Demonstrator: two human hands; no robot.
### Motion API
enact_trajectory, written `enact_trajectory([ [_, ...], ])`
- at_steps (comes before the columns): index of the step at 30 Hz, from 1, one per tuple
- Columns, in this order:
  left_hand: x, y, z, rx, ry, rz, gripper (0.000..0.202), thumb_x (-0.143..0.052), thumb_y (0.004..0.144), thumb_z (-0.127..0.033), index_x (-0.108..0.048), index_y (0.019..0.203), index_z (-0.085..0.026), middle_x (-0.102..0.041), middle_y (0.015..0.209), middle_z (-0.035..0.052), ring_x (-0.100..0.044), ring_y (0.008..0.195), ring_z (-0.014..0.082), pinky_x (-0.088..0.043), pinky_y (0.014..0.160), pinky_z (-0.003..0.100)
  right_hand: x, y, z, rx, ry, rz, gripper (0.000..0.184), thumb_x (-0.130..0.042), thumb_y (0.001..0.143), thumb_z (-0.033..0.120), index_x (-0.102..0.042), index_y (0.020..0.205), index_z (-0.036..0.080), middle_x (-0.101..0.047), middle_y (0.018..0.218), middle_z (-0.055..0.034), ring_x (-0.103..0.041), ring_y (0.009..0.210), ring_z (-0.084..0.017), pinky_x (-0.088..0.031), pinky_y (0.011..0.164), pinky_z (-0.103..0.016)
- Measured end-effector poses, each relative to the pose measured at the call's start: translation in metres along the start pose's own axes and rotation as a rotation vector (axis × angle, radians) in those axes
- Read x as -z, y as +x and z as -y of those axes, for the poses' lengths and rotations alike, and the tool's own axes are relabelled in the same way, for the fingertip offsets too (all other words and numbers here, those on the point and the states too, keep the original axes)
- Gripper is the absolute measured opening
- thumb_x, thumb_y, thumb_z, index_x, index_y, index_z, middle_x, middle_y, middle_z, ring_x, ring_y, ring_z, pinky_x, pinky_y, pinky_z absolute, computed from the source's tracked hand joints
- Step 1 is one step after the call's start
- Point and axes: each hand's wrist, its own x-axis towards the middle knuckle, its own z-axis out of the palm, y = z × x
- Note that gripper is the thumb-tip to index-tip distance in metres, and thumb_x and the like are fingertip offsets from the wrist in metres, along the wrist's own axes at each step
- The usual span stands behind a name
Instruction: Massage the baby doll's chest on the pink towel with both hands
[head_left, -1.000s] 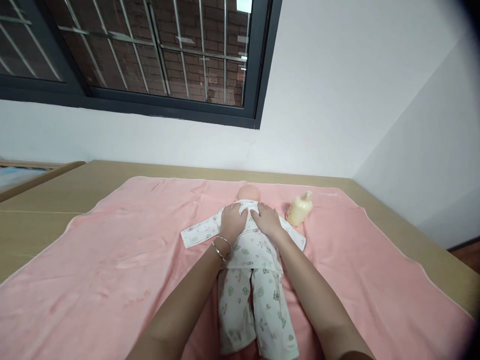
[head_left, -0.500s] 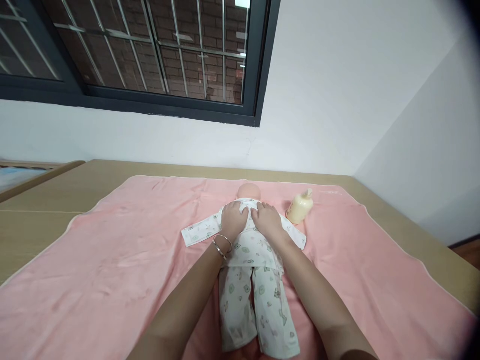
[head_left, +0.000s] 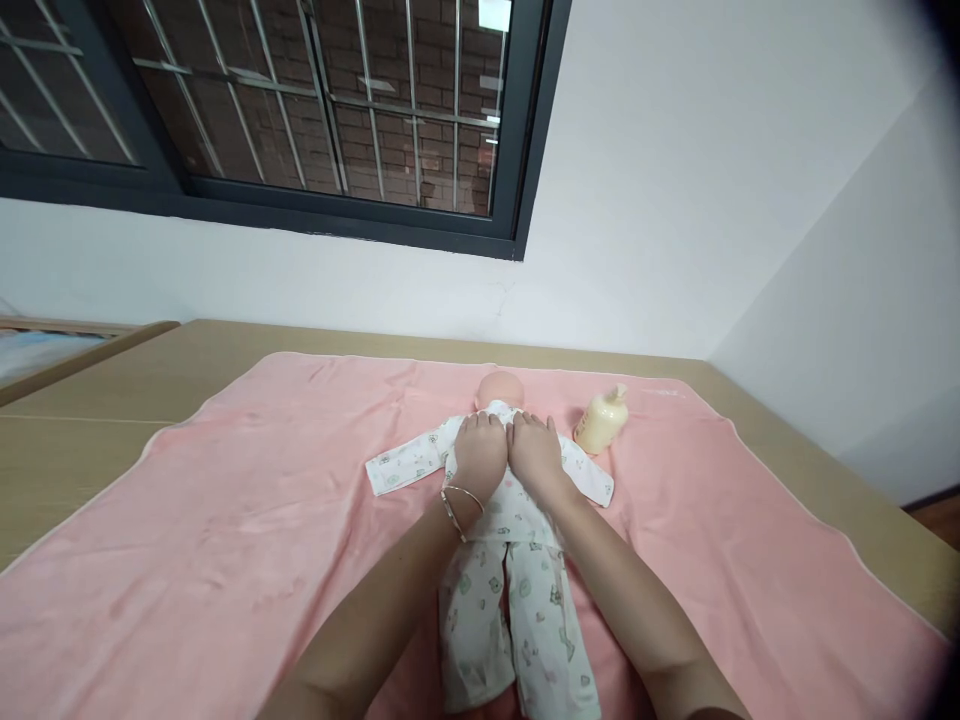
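Note:
A baby doll in a white printed top and trousers lies stretched out on a pink blanket, its bald head away from me and its sleeves spread to both sides. My left hand, with bracelets at the wrist, rests palm down on the left of the doll's upper body. Beside it my right hand lies palm down on the right half. Both hands are open, fingers pointing toward the head, thumbs tucked inward and mostly hidden. A pale yellow pump bottle is just beyond the doll's right-side sleeve.
The blanket covers much of a wooden surface set against a white wall. Above is a dark-framed window with metal bars. At the far left a raised wooden edge borders something light blue.
My hands have come closer together at the middle of the doll's upper body and slid slightly toward me. The thumbs have drawn in. The doll and bottle stay put.

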Motion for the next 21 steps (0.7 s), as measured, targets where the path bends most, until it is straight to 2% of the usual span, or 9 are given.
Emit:
enact_trajectory([
  [2, 0.000, -0.003, -0.004, 0.037, -0.015, 0.008, 0.035, -0.039, 0.100, -0.023, -0.071, 0.104, -0.009, -0.072, 0.105, 0.0202, -0.066, 0.108, 0.0306, -0.050, 0.094, 0.041, 0.002, -0.004, 0.003, 0.001, -0.006, -0.005, 0.043, -0.029, 0.106, 0.027, -0.065, 0.125, 0.012, -0.069, 0.130, -0.0187, -0.059, 0.125, -0.031, -0.010, 0.122, -0.053],
  [4, -0.005, -0.001, 0.000, 0.049, -0.061, 0.003, 0.036, -0.039, 0.100, -0.024, -0.071, 0.108, -0.009, -0.072, 0.112, 0.0207, -0.065, 0.114, 0.0309, -0.050, 0.097, 0.042, 0.001, -0.002, 0.000, -0.013, 0.010, 0.008, 0.045, -0.029, 0.106, 0.031, -0.063, 0.128, 0.011, -0.067, 0.132, -0.0198, -0.058, 0.127, -0.032, -0.010, 0.122, -0.055],
  [8, -0.021, 0.011, 0.023, 0.027, -0.217, 0.003, 0.037, -0.046, 0.099, -0.029, -0.064, 0.128, -0.014, -0.063, 0.140, 0.0172, -0.055, 0.135, 0.0292, -0.039, 0.116, 0.045, -0.009, 0.016, -0.017, -0.014, 0.084, 0.082, 0.057, -0.029, 0.106, 0.039, -0.047, 0.150, 0.008, -0.045, 0.158, -0.0196, -0.036, 0.149, -0.031, -0.017, 0.122, -0.050],
  [11, -0.028, 0.016, 0.034, 0.035, -0.325, 0.021, 0.039, -0.051, 0.098, -0.033, -0.062, 0.132, -0.016, -0.061, 0.145, 0.0138, -0.052, 0.140, 0.0276, -0.034, 0.121, 0.046, -0.015, 0.026, -0.026, 0.000, 0.113, 0.114, 0.061, -0.027, 0.106, 0.043, -0.039, 0.155, 0.008, -0.036, 0.164, -0.0162, -0.029, 0.154, -0.028, -0.015, 0.124, -0.049],
  [13, -0.027, 0.013, 0.032, 0.048, -0.335, -0.026, 0.036, -0.049, 0.099, -0.030, -0.065, 0.128, -0.017, -0.065, 0.140, 0.0122, -0.055, 0.136, 0.0263, -0.036, 0.120, 0.043, -0.015, 0.025, -0.025, 0.009, 0.084, 0.066, 0.058, -0.026, 0.107, 0.040, -0.043, 0.153, 0.009, -0.040, 0.162, -0.0169, -0.033, 0.152, -0.029, -0.017, 0.123, -0.049],
  [16, -0.019, 0.004, 0.019, 0.064, -0.253, -0.079, 0.033, -0.043, 0.101, -0.025, -0.071, 0.115, -0.016, -0.071, 0.127, 0.0135, -0.063, 0.124, 0.0264, -0.046, 0.110, 0.040, -0.008, 0.014, -0.016, 0.047, 0.016, -0.012, 0.050, -0.025, 0.107, 0.031, -0.057, 0.139, 0.011, -0.059, 0.146, -0.0184, -0.049, 0.139, -0.029, -0.024, 0.119, -0.045],
  [18, -0.013, -0.002, 0.011, 0.078, -0.185, -0.071, 0.034, -0.040, 0.101, -0.023, -0.073, 0.105, -0.015, -0.073, 0.118, 0.0150, -0.067, 0.114, 0.0273, -0.052, 0.100, 0.039, -0.002, 0.005, -0.007, 0.062, -0.040, -0.019, 0.046, -0.026, 0.107, 0.028, -0.063, 0.128, 0.010, -0.068, 0.131, -0.0198, -0.058, 0.127, -0.029, -0.027, 0.116, -0.044],
  [21, -0.009, -0.004, 0.006, 0.094, -0.146, -0.047, 0.035, -0.040, 0.101, -0.023, -0.073, 0.099, -0.015, -0.074, 0.110, 0.0153, -0.069, 0.109, 0.0278, -0.053, 0.094, 0.038, 0.002, -0.004, 0.002, 0.061, -0.120, -0.011, 0.044, -0.029, 0.107, 0.028, -0.065, 0.122, 0.008, -0.071, 0.121, -0.0229, -0.064, 0.118, -0.030, -0.026, 0.115, -0.044],
])
